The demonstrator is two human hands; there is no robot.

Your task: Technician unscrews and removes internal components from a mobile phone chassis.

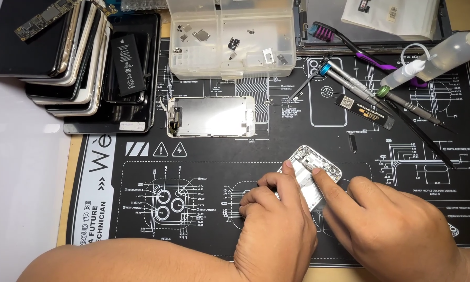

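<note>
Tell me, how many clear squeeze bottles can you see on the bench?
2. A small bottle lies at the mat's upper right; a larger bottle lies just beyond it, near the right edge. Others may be out of frame.

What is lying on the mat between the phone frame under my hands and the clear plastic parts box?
In the head view, a detached phone screen assembly lies face down between the phone frame and the parts box.

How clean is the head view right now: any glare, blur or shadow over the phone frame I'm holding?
Head view: even overhead light, focus sharp across the mat. Phone frame bright but readable, slight glare on its metal. Right hand a little soft at its edges; left hand crisp. Soft shadows under both hands. White surface at left nearly washed out.
</note>
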